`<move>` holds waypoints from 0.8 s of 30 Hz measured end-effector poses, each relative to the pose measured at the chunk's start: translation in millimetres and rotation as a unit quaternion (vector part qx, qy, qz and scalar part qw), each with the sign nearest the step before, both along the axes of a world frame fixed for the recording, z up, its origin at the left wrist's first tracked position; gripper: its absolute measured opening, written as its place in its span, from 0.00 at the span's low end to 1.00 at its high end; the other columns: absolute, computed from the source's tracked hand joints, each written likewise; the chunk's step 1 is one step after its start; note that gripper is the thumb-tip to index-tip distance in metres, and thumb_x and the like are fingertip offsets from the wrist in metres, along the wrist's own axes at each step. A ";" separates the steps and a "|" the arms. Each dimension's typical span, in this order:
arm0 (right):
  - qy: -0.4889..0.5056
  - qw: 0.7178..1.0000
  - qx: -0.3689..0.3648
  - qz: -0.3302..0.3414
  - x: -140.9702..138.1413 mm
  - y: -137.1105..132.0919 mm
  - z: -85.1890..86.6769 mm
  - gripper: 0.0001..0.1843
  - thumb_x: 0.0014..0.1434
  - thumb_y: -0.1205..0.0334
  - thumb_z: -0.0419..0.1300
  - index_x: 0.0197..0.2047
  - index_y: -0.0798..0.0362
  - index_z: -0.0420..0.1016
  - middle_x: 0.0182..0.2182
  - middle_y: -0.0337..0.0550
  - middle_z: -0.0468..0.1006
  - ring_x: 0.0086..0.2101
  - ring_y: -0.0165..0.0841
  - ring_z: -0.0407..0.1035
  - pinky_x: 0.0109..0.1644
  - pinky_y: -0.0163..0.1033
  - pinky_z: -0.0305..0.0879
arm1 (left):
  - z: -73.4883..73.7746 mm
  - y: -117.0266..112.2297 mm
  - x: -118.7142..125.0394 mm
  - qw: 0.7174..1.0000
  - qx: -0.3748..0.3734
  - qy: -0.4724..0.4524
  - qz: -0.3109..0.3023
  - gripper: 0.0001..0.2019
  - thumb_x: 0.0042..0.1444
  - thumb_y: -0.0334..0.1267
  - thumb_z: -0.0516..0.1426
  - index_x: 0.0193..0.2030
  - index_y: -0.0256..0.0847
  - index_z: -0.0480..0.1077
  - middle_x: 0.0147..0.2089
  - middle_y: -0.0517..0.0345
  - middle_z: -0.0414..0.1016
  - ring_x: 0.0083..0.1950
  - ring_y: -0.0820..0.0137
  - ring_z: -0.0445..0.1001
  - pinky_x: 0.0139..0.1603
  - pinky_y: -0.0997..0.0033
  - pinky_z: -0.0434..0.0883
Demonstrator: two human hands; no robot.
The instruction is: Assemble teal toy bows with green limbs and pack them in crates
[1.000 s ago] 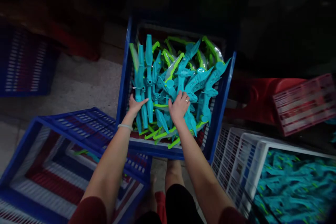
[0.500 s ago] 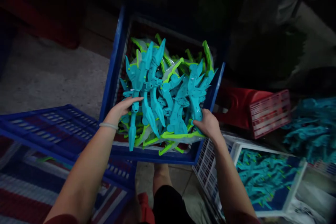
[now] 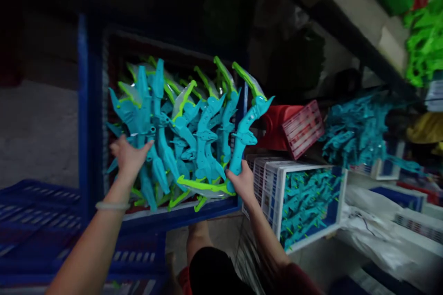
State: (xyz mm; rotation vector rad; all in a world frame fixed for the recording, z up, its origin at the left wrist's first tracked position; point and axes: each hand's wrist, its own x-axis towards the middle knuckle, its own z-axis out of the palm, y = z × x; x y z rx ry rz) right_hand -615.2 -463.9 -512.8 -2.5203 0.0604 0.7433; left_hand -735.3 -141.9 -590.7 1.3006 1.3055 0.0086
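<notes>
A blue crate [image 3: 207, 215] in front of me holds a heap of toy bows [image 3: 206, 136], turquoise in the middle with lime-green curved limbs. My right hand [image 3: 245, 181] is closed around the lower turquoise part of one toy bow [image 3: 245, 134] at the crate's right side. This bow stands tilted, with a green limb at its top and another running left from its bottom. On the left of the heap, my left hand [image 3: 129, 156] lies against the turquoise pieces, thumb and fingers apart. Its fingertips are partly blurred.
To the right, a white crate [image 3: 282, 207] holds more turquoise pieces. Behind it are a red stool [image 3: 273, 122] with a pink basket [image 3: 303, 130] and a large turquoise pile [image 3: 356, 129]. Another blue crate [image 3: 41, 221] lies at lower left. Green parts [image 3: 425, 37] sit at upper right.
The view has swung right, so the crate appears further left. My right hand has lifted a toy bow at the right side of the heap. My left hand's fingers have spread.
</notes>
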 end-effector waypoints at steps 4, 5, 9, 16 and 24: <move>0.046 0.993 0.098 -0.040 9.5 6.2 12.3 0.19 0.46 0.49 0.67 0.36 0.50 0.68 0.27 0.34 0.73 0.29 0.34 0.67 0.34 0.38 0.63 | 72.7 -59.6 -8.1 0.936 0.331 -0.084 -0.083 0.32 0.57 0.43 0.64 0.66 0.37 0.62 0.69 0.39 0.63 0.70 0.51 0.63 0.67 0.48 0.65; 0.052 0.990 0.120 -0.054 10.5 10.2 14.0 0.19 0.45 0.49 0.67 0.35 0.50 0.68 0.27 0.34 0.73 0.29 0.33 0.66 0.34 0.38 0.63 | 94.2 -75.5 -9.7 0.905 0.374 -0.118 -0.164 0.29 0.60 0.42 0.62 0.66 0.38 0.63 0.67 0.40 0.66 0.71 0.51 0.62 0.69 0.46 0.62; 0.071 0.979 0.167 -0.091 6.0 33.0 17.2 0.20 0.43 0.49 0.69 0.33 0.50 0.67 0.25 0.33 0.71 0.27 0.32 0.64 0.33 0.37 0.63 | 154.8 -123.5 -15.8 0.764 0.387 -0.147 -0.495 0.22 0.64 0.46 0.58 0.61 0.38 0.70 0.60 0.40 0.75 0.67 0.48 0.68 0.74 0.38 0.47; 0.041 0.949 0.266 -0.162 -15.2 78.7 33.0 0.21 0.43 0.51 0.70 0.36 0.51 0.68 0.29 0.35 0.76 0.31 0.33 0.67 0.37 0.39 0.68 | 181.7 -142.4 -41.9 0.769 0.395 0.013 -0.502 0.15 0.67 0.42 0.55 0.52 0.33 0.75 0.39 0.43 0.78 0.42 0.54 0.79 0.53 0.50 0.72; 0.095 0.903 0.341 -0.244 -60.7 130.8 49.5 0.22 0.47 0.49 0.70 0.41 0.51 0.70 0.39 0.41 0.80 0.39 0.36 0.74 0.48 0.42 0.73 | 193.5 -189.6 -90.4 0.985 0.070 -0.104 0.115 0.24 0.58 0.46 0.64 0.59 0.49 0.64 0.61 0.48 0.69 0.62 0.60 0.72 0.62 0.58 0.71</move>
